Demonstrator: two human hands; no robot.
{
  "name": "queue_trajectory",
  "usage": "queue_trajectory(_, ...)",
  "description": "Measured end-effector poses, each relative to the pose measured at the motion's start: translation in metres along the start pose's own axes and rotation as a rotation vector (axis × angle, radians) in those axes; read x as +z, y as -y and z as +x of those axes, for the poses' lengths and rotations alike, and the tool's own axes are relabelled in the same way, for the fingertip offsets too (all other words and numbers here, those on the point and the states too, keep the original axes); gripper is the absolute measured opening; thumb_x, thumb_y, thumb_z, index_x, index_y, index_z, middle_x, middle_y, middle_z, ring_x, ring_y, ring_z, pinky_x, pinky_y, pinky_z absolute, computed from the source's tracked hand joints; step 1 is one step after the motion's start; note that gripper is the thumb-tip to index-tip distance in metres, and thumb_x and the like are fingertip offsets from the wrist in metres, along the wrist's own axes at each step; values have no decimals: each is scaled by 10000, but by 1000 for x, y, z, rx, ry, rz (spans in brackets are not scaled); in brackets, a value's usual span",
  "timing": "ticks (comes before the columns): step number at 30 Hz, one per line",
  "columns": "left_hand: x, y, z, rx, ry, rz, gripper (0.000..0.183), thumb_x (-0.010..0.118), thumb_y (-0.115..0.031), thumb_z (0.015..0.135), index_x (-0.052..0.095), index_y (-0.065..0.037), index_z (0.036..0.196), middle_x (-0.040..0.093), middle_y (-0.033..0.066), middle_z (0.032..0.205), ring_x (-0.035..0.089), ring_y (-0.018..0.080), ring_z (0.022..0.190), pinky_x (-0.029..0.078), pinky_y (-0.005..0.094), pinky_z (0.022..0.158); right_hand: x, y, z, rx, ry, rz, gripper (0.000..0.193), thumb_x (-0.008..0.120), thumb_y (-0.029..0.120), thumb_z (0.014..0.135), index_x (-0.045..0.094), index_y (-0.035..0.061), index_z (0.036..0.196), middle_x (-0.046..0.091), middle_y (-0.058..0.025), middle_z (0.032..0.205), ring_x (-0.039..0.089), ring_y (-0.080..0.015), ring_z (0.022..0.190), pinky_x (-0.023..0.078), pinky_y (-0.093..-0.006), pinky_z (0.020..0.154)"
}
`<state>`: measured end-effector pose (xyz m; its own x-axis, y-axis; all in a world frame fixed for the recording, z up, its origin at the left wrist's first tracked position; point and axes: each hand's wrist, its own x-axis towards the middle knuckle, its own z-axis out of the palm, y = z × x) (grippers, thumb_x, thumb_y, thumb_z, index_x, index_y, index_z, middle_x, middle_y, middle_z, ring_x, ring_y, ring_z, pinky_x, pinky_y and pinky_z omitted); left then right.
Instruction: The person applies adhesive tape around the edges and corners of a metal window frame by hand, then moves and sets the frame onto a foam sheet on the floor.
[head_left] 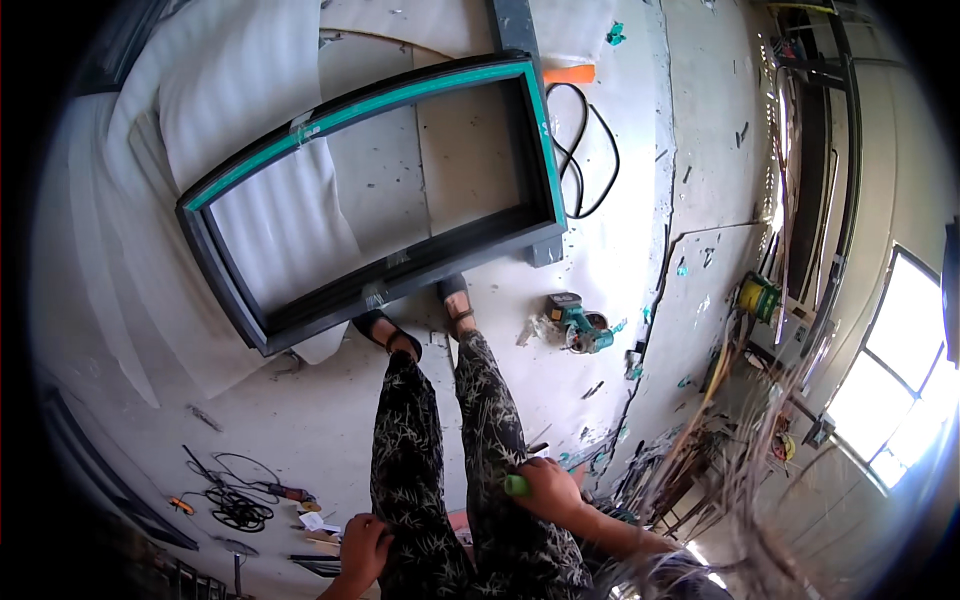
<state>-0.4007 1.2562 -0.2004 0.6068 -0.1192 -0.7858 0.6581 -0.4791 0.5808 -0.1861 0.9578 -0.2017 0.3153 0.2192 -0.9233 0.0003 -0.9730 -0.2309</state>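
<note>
My right hand (550,492) is closed around a short bright-green cylindrical thing (515,485). One end of it sticks out toward the left, beside my right knee; the rest is inside the fist. Low at the left, my left hand (365,548) lies against my left trouser leg (407,500) with curled fingers. Whether it pinches the cloth is hidden. Ahead of my feet lies a large dark rectangular frame (325,335), one long side bowed. Green tape (415,90) runs along its far and right sides, and bits of clear tape (375,295) cling to its near side.
Right of my feet lies a teal cordless power tool (582,325). A black cable loop (605,190) and an orange piece (570,74) are beside the frame. At left are a coiled cord (240,510) and white sheeting (110,270). Thin strips (660,480) pile up at right.
</note>
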Motion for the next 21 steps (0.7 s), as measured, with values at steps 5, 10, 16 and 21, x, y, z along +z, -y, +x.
queue_trajectory(5,50,9,-13,-3,-13,-6,151,649,-58,769,568,-38,896,576,184,899,555,393,887,445,475,762,6,-32,-1,68,-144,113,235,722,234,684,656,66,835,638,-140,888,615,-356,887,500,-462,781)
queue_trajectory(10,63,-47,-37,-141,127,-62,132,632,-73,845,553,-20,937,608,185,873,604,388,792,464,481,700,37,-100,1,-45,-133,138,278,729,271,682,650,66,851,639,-149,872,617,-359,866,496,-478,750)
queue_trajectory(16,160,-48,-146,-380,744,-710,305,583,-285,926,560,-93,1163,603,119,968,622,261,852,520,397,747,17,-183,-34,-334,65,309,290,782,228,701,683,56,912,668,-126,787,670,-292,744,522,-389,684)
queue_trajectory(21,215,-66,-152,-547,1015,-1116,485,632,-325,906,501,-96,1313,599,67,1086,600,167,880,543,351,722,28,-230,-121,-249,1072,644,342,756,212,760,662,52,1047,695,-85,890,639,-160,784,525,-323,706)
